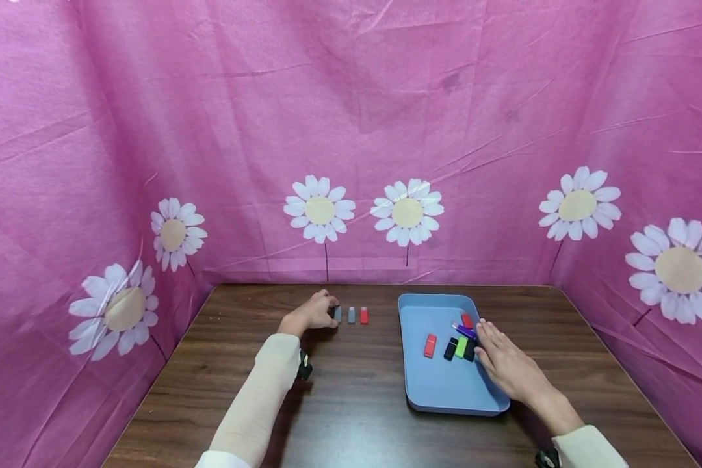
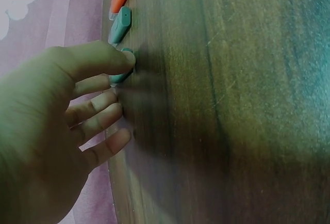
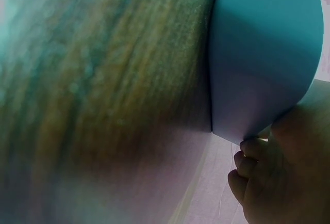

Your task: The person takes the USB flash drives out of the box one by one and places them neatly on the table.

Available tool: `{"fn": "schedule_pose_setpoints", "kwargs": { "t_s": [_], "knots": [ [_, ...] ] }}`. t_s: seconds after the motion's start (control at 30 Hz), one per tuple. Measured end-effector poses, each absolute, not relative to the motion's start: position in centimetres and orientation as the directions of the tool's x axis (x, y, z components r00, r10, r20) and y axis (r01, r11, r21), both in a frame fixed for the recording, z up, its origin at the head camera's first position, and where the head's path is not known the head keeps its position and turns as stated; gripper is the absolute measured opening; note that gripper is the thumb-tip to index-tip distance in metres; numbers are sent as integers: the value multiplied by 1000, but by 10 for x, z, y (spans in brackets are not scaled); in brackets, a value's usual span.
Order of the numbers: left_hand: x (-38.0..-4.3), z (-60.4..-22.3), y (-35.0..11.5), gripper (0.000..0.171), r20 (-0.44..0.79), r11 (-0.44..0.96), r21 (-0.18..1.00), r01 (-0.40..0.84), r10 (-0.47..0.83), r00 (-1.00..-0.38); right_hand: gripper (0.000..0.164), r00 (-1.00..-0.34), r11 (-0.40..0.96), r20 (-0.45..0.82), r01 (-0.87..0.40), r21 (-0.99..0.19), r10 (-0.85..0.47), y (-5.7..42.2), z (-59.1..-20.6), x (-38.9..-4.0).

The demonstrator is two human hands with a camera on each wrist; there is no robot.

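At the back left of the table, my left hand (image 1: 316, 311) pinches a grey USB stick (image 1: 337, 314) between thumb and forefinger; the left wrist view shows the thumb (image 2: 126, 59) on it and the other fingers spread apart. To its right, a second grey USB stick (image 1: 351, 315) and a red USB stick (image 1: 364, 316) stand in line with it. My right hand (image 1: 511, 364) rests on the right rim of a blue tray (image 1: 439, 396), fingers extended. Inside lie several USB sticks: a coral one (image 1: 429, 346), a purple one (image 1: 464, 331), a green one (image 1: 461, 347), black ones (image 1: 451, 349) and a partly hidden red one (image 1: 467, 320).
The brown wooden table (image 1: 351, 396) reaches back to a pink cloth (image 1: 363, 117) printed with white flowers, which hangs behind and on both sides. The tray's outer wall (image 3: 258, 69) fills the upper right of the right wrist view.
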State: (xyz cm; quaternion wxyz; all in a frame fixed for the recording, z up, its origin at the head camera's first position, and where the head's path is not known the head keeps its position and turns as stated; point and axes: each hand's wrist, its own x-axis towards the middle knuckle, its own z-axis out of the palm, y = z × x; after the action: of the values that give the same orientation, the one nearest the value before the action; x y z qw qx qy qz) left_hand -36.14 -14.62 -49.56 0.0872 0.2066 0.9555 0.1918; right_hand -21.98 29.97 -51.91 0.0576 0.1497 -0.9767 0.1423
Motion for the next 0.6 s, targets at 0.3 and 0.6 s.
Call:
{"fn": "schedule_pose_setpoints", "kwargs": {
  "t_s": [0.3,0.6],
  "knots": [
    [-364,-494,-149,37,-20,817,442,372,423,-906,61,-944,914,167,-320,-251,-285,299,-520,-220],
    [-366,-473,-131,9,89,827,414,380,378,-921,60,-939,911,181,-331,-245,-292,299,-518,-219]
  ]
}}
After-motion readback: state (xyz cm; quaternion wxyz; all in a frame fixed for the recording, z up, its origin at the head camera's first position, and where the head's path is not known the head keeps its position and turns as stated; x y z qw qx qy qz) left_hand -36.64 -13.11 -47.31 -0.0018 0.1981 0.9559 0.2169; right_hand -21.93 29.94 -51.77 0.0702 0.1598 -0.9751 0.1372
